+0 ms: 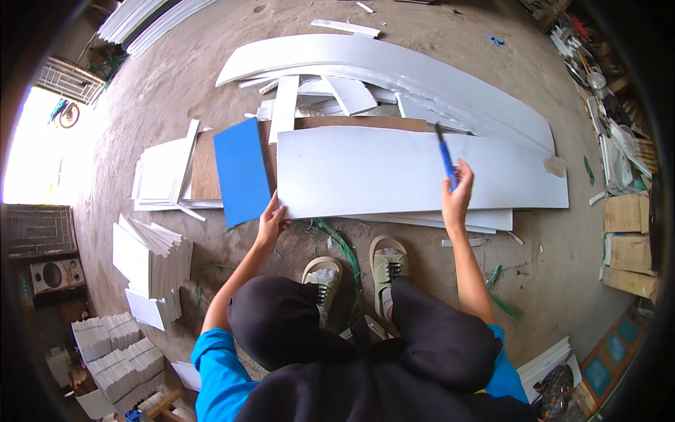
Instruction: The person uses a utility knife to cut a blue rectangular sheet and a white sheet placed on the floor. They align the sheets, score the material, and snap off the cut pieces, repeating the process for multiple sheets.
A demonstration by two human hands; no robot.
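A long white sheet (365, 169) lies across the pile in front of me. My left hand (272, 222) is closed on its near left corner, beside a rectangular blue board (242, 171). In my right hand (457, 191) is a blue utility knife (447, 163), its dark blade tip pointing away from me over the sheet's right part. Beneath the sheet and the blue board lies a brown board (205, 167), mostly covered.
Long curved white strips (394, 60) and offcuts lie beyond the sheet. Stacks of cut white pieces (151, 257) stand on the left. Green twine (341, 243) trails near my shoes (389, 271). Cardboard boxes (628, 235) line the right side.
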